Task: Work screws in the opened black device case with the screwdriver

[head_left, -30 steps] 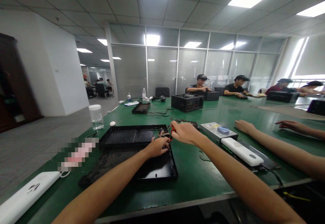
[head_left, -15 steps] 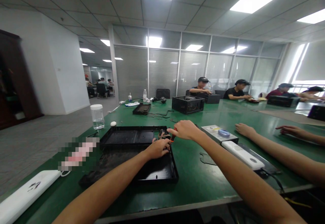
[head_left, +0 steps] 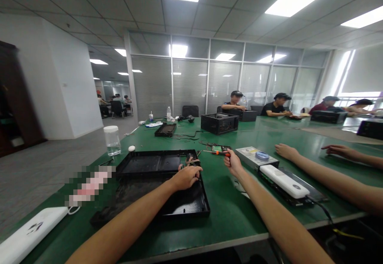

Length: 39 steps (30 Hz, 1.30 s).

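Note:
My right hand [head_left: 233, 164] is wrapped round a screwdriver [head_left: 220, 153] with an orange and black handle. Its shaft points left, level and clear of the black plastic casing [head_left: 207, 200]. Over the casing's right side, my left hand [head_left: 188, 177] is closed with the fingers curled together; whatever they may hold is hidden. Bundled wires [head_left: 191, 161] lie just beyond that hand, in the casing's upper right corner. Behind the screwdriver rests a green circuit board [head_left: 218, 147].
Right of my hand stands a metal box [head_left: 249, 157] with a blue roll [head_left: 262, 156] on top, then a white power bank [head_left: 284, 181]. Another person's forearm [head_left: 317, 172] rests beyond. A lidded jar [head_left: 112, 142] stands left, and a black computer case [head_left: 219, 124] farther back.
My right hand has moved right with the screwdriver, away from the casing's corner, and the shaft now lies level. The green board has come into view. My left hand stays almost in place.

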Each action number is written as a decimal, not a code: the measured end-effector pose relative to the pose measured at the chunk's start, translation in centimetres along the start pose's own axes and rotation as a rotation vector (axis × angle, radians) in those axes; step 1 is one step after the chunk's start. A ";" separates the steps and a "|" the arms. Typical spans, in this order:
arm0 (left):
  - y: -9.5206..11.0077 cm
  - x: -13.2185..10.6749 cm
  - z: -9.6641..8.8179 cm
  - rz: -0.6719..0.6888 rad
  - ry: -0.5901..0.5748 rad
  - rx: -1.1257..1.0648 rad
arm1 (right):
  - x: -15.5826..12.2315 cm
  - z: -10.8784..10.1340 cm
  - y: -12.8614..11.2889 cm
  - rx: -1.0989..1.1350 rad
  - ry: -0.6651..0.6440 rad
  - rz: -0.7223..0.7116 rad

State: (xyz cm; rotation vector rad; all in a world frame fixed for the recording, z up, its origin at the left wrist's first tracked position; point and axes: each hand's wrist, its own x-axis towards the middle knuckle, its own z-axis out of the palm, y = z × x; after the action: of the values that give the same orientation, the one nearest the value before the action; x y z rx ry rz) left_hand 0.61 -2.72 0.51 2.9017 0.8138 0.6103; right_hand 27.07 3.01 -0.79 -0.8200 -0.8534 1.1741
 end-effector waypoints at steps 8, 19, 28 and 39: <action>-0.2 0.2 0.4 0.033 -0.001 0.029 | 0.5 -0.2 0.8 -0.033 -0.028 0.029; -0.1 0.4 0.5 0.013 0.048 0.025 | 0.6 -0.3 0.4 -0.040 -0.034 0.054; 0.1 0.5 0.5 0.004 -0.096 -0.155 | 0.6 -0.4 0.3 0.004 -0.033 0.087; 1.2 0.0 -0.4 0.062 -0.009 0.051 | -0.9 1.7 -0.5 0.035 -0.129 0.050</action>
State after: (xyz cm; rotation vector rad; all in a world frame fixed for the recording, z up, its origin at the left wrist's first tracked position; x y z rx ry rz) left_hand 1.08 -3.78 1.07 2.9835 0.7516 0.5897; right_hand 25.65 2.24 0.26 -0.7465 -0.9193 1.2940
